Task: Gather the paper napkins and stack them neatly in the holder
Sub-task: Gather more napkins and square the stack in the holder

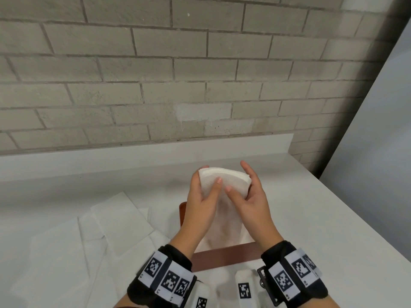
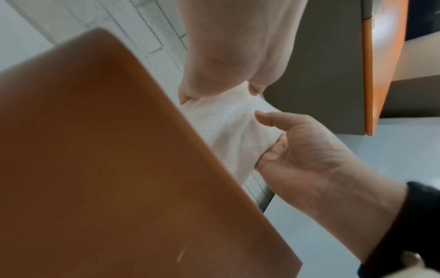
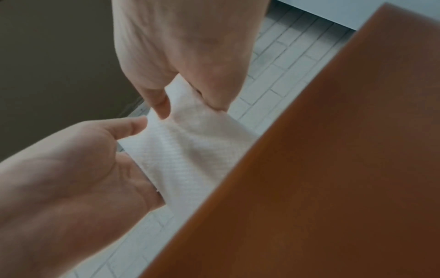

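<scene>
Both hands are clamped on one thick stack of folded paper napkins (image 1: 224, 182), the left hand (image 1: 201, 204) gripping its left edge with the thumb laid across the front face, the right hand (image 1: 251, 197) holding the right edge with its fingers behind and thumb in front. The stack stands upright with its lower part already down inside the brown wooden napkin holder (image 1: 224, 257), which sits on the white tabletop (image 1: 300, 230) close to the person. The top edge bows into an arch, so the napkins look squeezed from the sides. To finish this step well, the judgement is that both hands should ease the sideways pressure, let the stack flatten, and then press straight down with even force from each side until the bottom edges seat squarely between the holder's panels; tapping the top edge level would tidy any sheets that ride up. The wrist views show the embossed paper pinched near its upper corners, right beside the holder's near panel, so there is little room for the fingers to follow the stack down, and they may have to let go early. Several loose napkins (image 1: 115, 221) lie flat and overlapping on the tabletop to the left of the holder, not yet gathered. Behind the tabletop runs a low white upstand beneath a pale brick wall (image 1: 155, 74). Nothing is seen blocking the holder's opening beyond the hands themselves.
</scene>
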